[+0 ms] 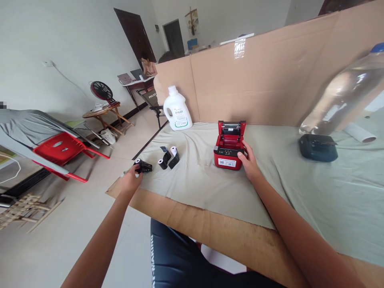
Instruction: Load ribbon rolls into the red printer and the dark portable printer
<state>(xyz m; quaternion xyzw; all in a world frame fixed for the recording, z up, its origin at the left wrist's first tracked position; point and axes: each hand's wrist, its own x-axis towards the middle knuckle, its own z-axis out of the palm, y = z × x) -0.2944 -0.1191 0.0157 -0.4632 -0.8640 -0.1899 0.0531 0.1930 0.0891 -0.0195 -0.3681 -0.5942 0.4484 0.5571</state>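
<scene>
A red and black thermal printer [229, 162] stands on the cloth with its lid raised and its paper bay showing. My right hand [248, 160] grips the printer's right side, thumb on the front top corner and fingers along the side. Far to the left, my left hand [132, 178] has its fingers closed around the near end of a black paper roll [145, 166] at the table's left edge. Two more black paper rolls, one [162, 163] and another [174, 158], rest just right of it with loose tails sticking up.
A white detergent jug [180, 112] stands by the cardboard wall [255, 84]. At the right are a large clear bottle [339, 92], a black device [318, 148] and a white tube [361, 134]. The table's wooden front edge [192, 214] shows below the cloth. A person sits in the background.
</scene>
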